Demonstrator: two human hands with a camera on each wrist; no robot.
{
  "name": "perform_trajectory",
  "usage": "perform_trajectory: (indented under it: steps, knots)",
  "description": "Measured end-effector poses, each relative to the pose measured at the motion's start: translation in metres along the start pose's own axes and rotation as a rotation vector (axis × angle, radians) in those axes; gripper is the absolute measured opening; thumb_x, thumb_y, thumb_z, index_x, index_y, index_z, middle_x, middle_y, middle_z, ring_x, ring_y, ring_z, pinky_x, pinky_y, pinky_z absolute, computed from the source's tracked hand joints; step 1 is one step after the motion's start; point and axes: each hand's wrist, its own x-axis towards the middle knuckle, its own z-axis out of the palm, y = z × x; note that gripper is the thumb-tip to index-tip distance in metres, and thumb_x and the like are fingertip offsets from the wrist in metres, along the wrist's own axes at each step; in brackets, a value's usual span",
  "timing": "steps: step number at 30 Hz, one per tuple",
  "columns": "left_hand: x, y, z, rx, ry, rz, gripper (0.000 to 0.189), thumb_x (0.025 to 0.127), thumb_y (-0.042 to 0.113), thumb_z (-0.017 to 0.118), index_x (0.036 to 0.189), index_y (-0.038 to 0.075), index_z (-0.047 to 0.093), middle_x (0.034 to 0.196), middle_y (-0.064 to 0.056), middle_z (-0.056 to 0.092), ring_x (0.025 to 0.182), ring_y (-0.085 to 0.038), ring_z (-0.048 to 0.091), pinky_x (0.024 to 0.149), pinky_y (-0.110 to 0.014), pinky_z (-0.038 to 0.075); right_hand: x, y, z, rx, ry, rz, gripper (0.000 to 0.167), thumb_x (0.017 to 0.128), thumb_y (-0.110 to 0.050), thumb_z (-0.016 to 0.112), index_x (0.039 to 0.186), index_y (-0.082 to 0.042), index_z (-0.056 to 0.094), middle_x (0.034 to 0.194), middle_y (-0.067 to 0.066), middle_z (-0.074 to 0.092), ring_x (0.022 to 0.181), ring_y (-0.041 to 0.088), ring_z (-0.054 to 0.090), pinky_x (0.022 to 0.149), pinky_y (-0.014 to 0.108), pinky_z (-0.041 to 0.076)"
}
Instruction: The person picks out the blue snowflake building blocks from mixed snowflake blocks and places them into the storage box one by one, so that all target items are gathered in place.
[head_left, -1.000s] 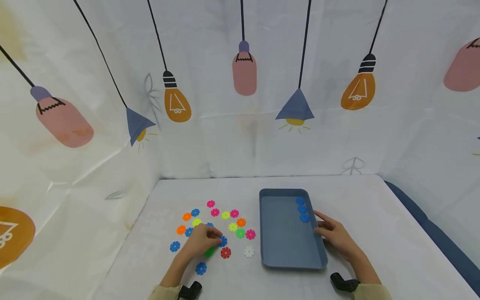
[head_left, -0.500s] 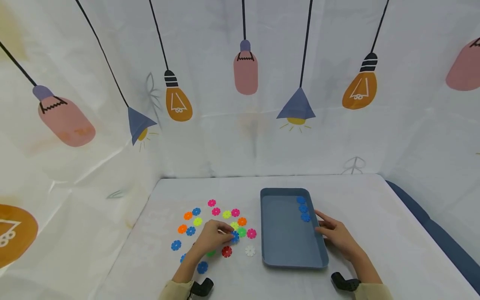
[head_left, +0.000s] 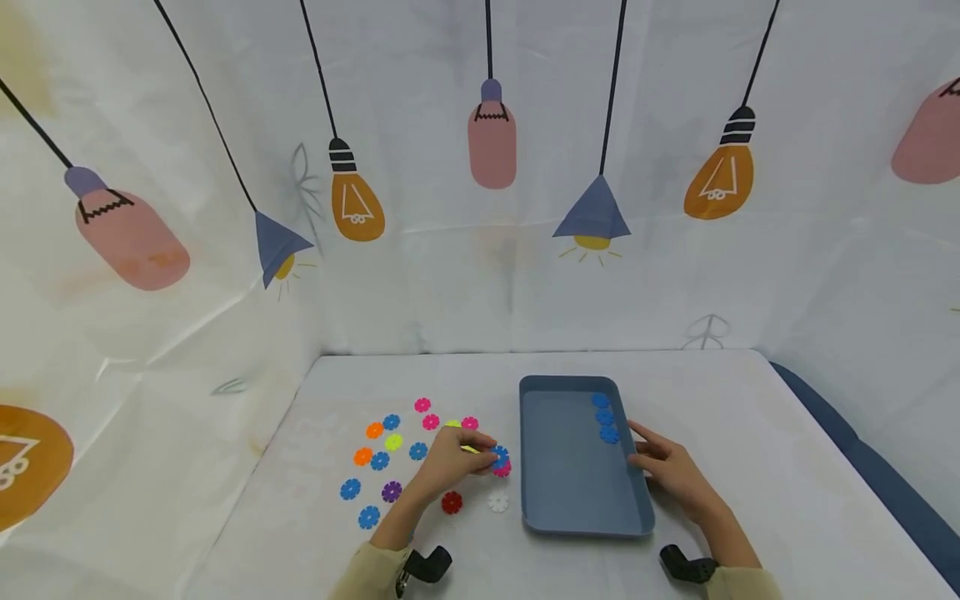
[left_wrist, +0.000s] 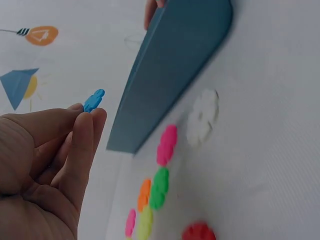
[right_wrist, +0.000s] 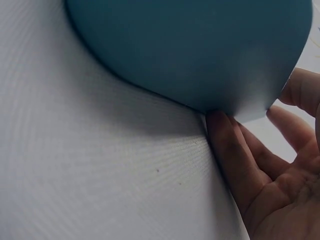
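Observation:
My left hand (head_left: 448, 463) pinches a blue flower-shaped plastic disc (left_wrist: 94, 100) between thumb and fingertips. It hovers above the table, left of a grey-blue tray (head_left: 577, 500), and in the head view the disc overlaps a pink one. Inside the tray, three blue discs (head_left: 604, 417) lie in a column along the right wall. My right hand (head_left: 678, 477) touches the tray's right side; in the right wrist view its extended fingers (right_wrist: 232, 150) rest against the outer wall. Part of the loose discs is hidden behind my left hand.
Many loose discs lie left of the tray, among them a purple one (head_left: 392, 492), a red one (head_left: 452, 502), a white one (head_left: 498, 500) and an orange one (head_left: 363, 456). A white sheet with printed lamps stands behind the table (head_left: 720, 433).
My left hand has moved right toward the tray, carrying the blue disc away from the pile. A purple disc and other discs it covered now show. The right hand stays on the tray.

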Motion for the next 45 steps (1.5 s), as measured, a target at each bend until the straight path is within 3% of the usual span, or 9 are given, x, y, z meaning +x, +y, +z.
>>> perform_trajectory:
  steps: [5,12,18,27,37,41,45]
  knots:
    - [0.011,0.012,0.016,0.038,-0.014,0.040,0.018,0.085,0.017,0.077,0.100,0.007,0.075,0.086,-0.002,0.069,0.072,-0.019,0.068,0.065,-0.029,0.058,0.000,-0.001,0.000,-0.010,0.002,0.002,0.066,0.093,-0.020,0.066,0.151,-0.013,0.036,0.133,0.026,0.051,0.116,0.035,0.053,0.086,0.047,0.052]
    - [0.018,0.020,0.033,-0.104,-0.073,0.061,0.019,0.088,0.009,0.073,0.104,-0.001,0.072,0.091,-0.008,0.069,0.077,-0.032,0.071,0.071,-0.040,0.059,0.000,-0.002,0.002,0.005,0.001,0.013,0.066,0.093,-0.020,0.067,0.151,-0.013,0.036,0.133,0.026,0.051,0.116,0.034,0.053,0.085,0.045,0.052]
    - [0.034,0.034,0.051,-0.150,-0.140,0.065,0.018,0.088,0.009,0.073,0.103,0.000,0.074,0.089,-0.007,0.069,0.074,-0.020,0.071,0.070,-0.034,0.059,-0.001,-0.003,-0.002,0.009,0.002,0.013,0.066,0.093,-0.020,0.066,0.152,-0.014,0.035,0.137,0.028,0.047,0.121,0.038,0.050,0.089,0.049,0.051]
    - [0.055,0.053,0.077,-0.172,-0.186,0.069,0.023,0.088,0.006,0.072,0.107,-0.007,0.071,0.088,-0.008,0.066,0.072,-0.020,0.071,0.069,-0.033,0.058,0.000,-0.001,0.000,0.014,-0.004,-0.009,0.065,0.094,-0.021,0.065,0.151,-0.014,0.036,0.136,0.027,0.048,0.120,0.038,0.051,0.089,0.049,0.051]
    - [0.078,0.069,0.106,-0.196,-0.249,0.079,0.014,0.087,0.002,0.072,0.099,-0.002,0.074,0.082,-0.007,0.069,0.072,-0.025,0.071,0.076,-0.051,0.055,-0.002,-0.003,0.000,0.030,-0.006,-0.012,0.063,0.095,-0.020,0.064,0.151,-0.012,0.036,0.136,0.028,0.048,0.119,0.037,0.052,0.089,0.050,0.051]
    - [0.083,0.071,0.115,-0.202,-0.261,0.078,0.014,0.086,0.001,0.072,0.100,-0.003,0.073,0.081,-0.007,0.070,0.074,-0.029,0.071,0.077,-0.053,0.055,-0.001,-0.002,0.000,0.024,-0.012,-0.027,0.063,0.095,-0.021,0.063,0.151,-0.012,0.036,0.137,0.029,0.047,0.120,0.038,0.051,0.089,0.050,0.051]
    - [0.089,0.070,0.124,-0.214,-0.271,0.054,0.012,0.086,0.000,0.072,0.098,-0.002,0.074,0.080,-0.008,0.070,0.071,-0.025,0.071,0.077,-0.051,0.056,-0.001,-0.001,0.000,0.033,-0.014,-0.011,0.063,0.095,-0.022,0.064,0.151,-0.014,0.036,0.138,0.027,0.047,0.122,0.038,0.050,0.090,0.050,0.050]
